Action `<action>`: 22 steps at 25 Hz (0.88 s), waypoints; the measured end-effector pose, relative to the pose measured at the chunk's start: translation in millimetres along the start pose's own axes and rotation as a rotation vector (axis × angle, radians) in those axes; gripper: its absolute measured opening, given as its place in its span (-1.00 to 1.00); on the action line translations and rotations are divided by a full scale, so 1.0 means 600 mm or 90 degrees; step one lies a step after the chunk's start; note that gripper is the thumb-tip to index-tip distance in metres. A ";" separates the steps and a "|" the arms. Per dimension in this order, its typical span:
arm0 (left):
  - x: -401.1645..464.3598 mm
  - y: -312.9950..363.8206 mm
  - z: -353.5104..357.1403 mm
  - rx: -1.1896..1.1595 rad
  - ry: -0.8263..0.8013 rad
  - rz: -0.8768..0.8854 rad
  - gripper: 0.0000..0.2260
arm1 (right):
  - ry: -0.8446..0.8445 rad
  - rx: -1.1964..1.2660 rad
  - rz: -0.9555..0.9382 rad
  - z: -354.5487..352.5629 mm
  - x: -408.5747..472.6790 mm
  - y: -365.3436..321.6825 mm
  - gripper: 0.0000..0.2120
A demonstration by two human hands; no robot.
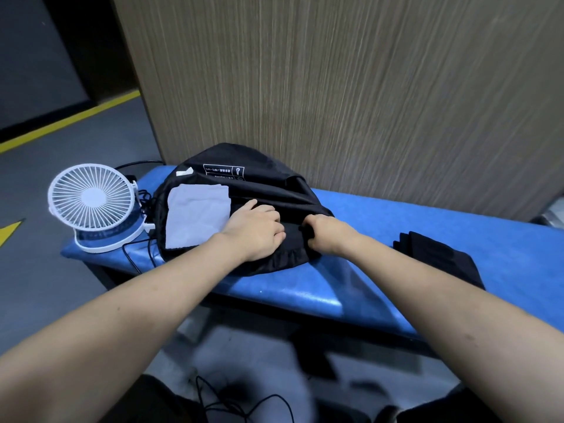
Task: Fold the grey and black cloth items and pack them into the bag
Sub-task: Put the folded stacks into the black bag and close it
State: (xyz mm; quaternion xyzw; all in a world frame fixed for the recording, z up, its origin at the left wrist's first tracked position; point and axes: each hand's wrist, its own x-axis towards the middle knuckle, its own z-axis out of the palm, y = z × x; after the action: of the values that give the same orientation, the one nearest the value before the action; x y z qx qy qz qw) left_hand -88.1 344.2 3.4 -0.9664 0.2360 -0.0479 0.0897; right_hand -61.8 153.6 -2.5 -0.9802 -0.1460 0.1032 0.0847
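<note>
Head view: black bag (pixel 244 190) on blue bench (pixel 396 227)
left hand (pixel 254 228): flat on bag, fingers relaxed
right hand (pixel 328 235): pinching bag edge
cloths: one grey (pixel 197 215) on bag — one black (pixel 439 257) right of it

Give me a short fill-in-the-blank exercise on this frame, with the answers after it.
1. The folded grey cloth lies on top of the black ____.
2. The white fan stands at the ____ end of the blue bench.
3. The folded black cloth lies on the bench to the ____ of both hands.
4. The right hand grips the bag, and the left hand rests ____ it.

Answers: bag; left; right; on
</note>
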 end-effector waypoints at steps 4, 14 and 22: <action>-0.011 -0.015 0.010 -0.012 0.018 0.002 -0.64 | 0.002 -0.019 0.005 0.001 -0.001 0.012 -0.57; -0.023 -0.032 0.017 -0.020 0.017 -0.019 -0.66 | -0.003 -0.052 0.034 0.001 -0.004 0.027 -0.56; -0.026 -0.036 0.016 -0.036 0.006 0.006 -0.65 | 0.025 -0.026 0.004 -0.001 -0.007 0.016 -0.59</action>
State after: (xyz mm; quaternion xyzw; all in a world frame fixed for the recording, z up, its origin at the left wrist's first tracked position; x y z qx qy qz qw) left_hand -91.0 371.7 -2.5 -0.9672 0.2421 -0.0456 0.0614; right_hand -63.3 143.4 -3.1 -0.9840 -0.1436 0.0813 0.0674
